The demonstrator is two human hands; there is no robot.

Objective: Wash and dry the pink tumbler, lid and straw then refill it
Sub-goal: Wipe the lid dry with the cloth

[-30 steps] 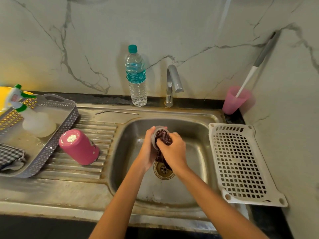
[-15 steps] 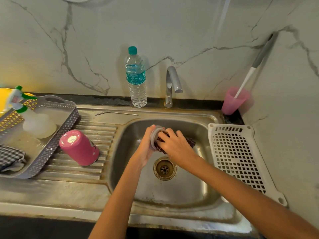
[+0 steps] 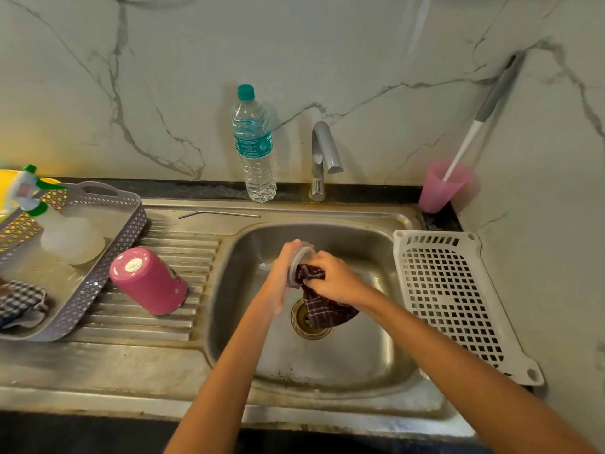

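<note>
Left hand (image 3: pixel 278 276) grips lid (image 3: pixel 302 257), right hand (image 3: pixel 334 280) clutches cloth (image 3: pixel 324 309) against it.

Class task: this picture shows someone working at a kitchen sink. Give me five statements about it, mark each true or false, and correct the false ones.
1. The pink tumbler is on the draining board. True.
2. The left hand holds the lid while the right hand grips a dark checked cloth against it. True.
3. Water runs from the tap. False: no stream shows.
4. The metal straw stands in the pink cup. False: it lies flat behind the draining board; a long-handled tool stands in the cup.
5. The water bottle has its cap on. True.
</note>
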